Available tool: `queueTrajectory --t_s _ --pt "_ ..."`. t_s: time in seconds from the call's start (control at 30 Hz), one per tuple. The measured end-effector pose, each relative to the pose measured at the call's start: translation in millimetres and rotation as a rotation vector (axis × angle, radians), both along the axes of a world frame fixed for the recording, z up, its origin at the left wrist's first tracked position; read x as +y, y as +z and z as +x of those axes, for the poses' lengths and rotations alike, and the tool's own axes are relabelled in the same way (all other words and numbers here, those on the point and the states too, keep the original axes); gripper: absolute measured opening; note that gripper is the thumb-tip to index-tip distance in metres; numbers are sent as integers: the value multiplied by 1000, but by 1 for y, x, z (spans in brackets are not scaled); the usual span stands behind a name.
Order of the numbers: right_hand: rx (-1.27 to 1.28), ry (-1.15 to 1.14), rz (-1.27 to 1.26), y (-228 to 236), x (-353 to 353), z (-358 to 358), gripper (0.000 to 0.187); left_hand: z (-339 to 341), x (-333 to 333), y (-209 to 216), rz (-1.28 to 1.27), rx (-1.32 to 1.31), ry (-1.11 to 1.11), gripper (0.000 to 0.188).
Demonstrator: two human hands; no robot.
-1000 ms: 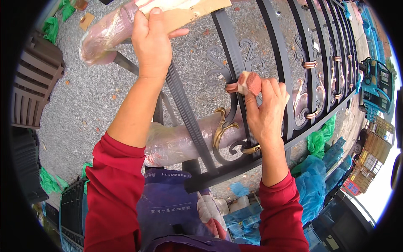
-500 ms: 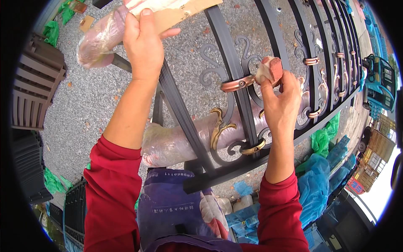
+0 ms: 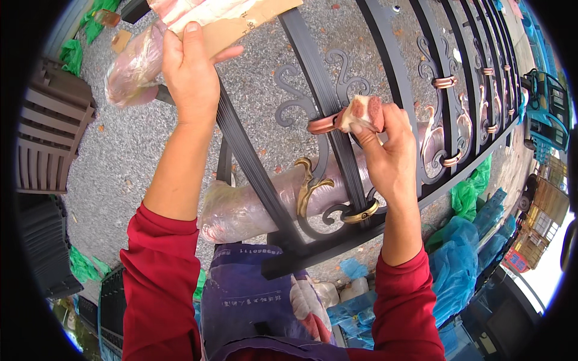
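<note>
My left hand (image 3: 191, 78) grips the edge of a brown cardboard piece (image 3: 241, 31) with pinkish-white material on top, thumb over it and one finger sticking out to the side. In my right hand (image 3: 390, 153) is a small wad of sponge or cloth (image 3: 361, 114), cream with rust-red stained faces, pinched between thumb and fingers. It touches the right side of a copper-coloured collar (image 3: 322, 124) around a black ridged bar (image 3: 310, 69) of a metal railing. Lower on that bar sits a gold collar (image 3: 361, 212); a gold-painted leaf scroll (image 3: 308, 186) curves beside it.
Plastic-wrapped rolls (image 3: 253, 207) lie beneath the railing. Brown slatted panels (image 3: 54, 129) stand at the left, on gravel ground (image 3: 132, 168). Blue plastic sheeting (image 3: 448, 259) and green plastic (image 3: 466, 201) lie at the right. A blue vehicle (image 3: 545, 114) is parked at the far right.
The sponge-like wad has moved left against the copper collar and now covers its right side. My left hand and the cardboard sit slightly further left and lower in view.
</note>
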State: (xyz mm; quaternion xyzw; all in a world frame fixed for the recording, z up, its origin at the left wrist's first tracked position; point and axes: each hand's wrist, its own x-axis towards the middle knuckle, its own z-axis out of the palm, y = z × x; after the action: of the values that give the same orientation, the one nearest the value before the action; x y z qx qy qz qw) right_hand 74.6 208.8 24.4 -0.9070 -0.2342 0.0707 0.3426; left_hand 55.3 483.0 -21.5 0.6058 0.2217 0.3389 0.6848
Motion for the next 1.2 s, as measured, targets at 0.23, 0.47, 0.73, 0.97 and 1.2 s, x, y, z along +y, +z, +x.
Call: queueTrajectory --t_s 0.23,0.47,0.73,0.97,1.2 --pt "-32 -184 -41 -12 -6 15 18 0 -1 -1 3 4 -1 20" --pt "-117 29 -24 -8 10 -1 17 -2 1 -2 -1 48 -6 28" --pt "-96 -66 2 -6 -6 16 16 -1 0 -1 16 17 -17 27" --pt "-99 -130 -29 -11 -17 17 19 -1 1 -2 19 30 -16 27" --pt "-180 -37 -10 -14 7 -19 17 0 1 -1 54 29 -22 26"
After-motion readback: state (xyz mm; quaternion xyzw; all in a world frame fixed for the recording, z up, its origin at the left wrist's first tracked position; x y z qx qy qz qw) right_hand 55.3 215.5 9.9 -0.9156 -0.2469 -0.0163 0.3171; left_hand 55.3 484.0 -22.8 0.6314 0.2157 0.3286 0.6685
